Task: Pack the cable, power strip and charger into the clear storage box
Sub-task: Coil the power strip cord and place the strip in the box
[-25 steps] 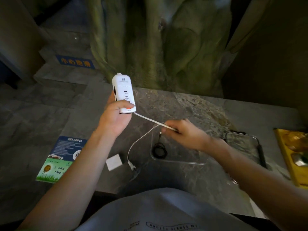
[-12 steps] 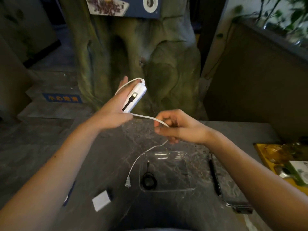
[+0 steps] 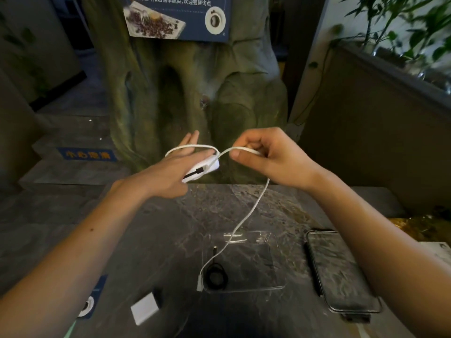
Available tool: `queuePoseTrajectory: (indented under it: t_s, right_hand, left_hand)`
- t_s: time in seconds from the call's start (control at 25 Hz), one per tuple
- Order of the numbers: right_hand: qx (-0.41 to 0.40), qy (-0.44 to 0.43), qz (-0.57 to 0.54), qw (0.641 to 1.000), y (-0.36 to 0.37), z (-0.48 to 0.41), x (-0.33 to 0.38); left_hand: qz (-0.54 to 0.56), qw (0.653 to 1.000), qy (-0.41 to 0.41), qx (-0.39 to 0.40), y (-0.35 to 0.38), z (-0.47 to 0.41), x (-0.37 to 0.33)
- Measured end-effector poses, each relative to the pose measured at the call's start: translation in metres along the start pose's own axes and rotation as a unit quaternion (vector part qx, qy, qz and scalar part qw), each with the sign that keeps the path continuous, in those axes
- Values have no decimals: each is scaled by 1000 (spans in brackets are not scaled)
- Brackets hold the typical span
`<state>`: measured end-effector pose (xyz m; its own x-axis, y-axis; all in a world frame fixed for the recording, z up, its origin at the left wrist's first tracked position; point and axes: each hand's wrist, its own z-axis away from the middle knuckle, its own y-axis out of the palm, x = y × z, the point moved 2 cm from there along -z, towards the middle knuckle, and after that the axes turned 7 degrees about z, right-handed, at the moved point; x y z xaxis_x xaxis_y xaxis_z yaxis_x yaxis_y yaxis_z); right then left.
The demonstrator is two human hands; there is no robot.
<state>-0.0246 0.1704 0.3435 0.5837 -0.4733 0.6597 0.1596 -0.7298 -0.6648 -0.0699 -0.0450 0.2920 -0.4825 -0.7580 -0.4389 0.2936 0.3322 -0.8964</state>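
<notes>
Down on the bench (image 3: 151,230), nearest us, the white charger (image 3: 145,309) sits alone, well below and left of both hands, not yet packed. Just past it the clear storage box (image 3: 273,276) lies open, with the coiled black cable (image 3: 216,276) already inside at its near left corner, and its lid (image 3: 341,272) resting just to the right. The plug (image 3: 200,285) dangles at the box's near left edge, on the end of the white cord (image 3: 246,215) that climbs to the right hand (image 3: 273,159), whose grip is pinched shut on it. Beside that, the left hand (image 3: 168,172) has a loose grip, fingers stretched out, round the power strip (image 3: 202,168), with one loop of cord over those fingers. So this looks like winding the cord. Next calls for more turns, taking up the slack, then lowering the bundle into the box below.
</notes>
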Motion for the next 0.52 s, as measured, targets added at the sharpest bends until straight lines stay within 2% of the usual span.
queuePoseTrajectory:
  t_s: [0.16,0.24,0.4,0.52]
  right_hand:
    - [-47,-32,59,997,-2,-12,5]
    - [-67,-13,51,996,-5,-20,-2]
    - [-82,21,-43,996,-4,-30,-23]
    - [-76,33,-107,991,9,-29,-37]
  left_hand:
    - [-23,993,53,105,12,7,-20]
    - [-2,987,85,139,12,14,-34]
    - [48,975,159,148,-1,32,-55]
    - [160,955,214,129,-18,47,-63]
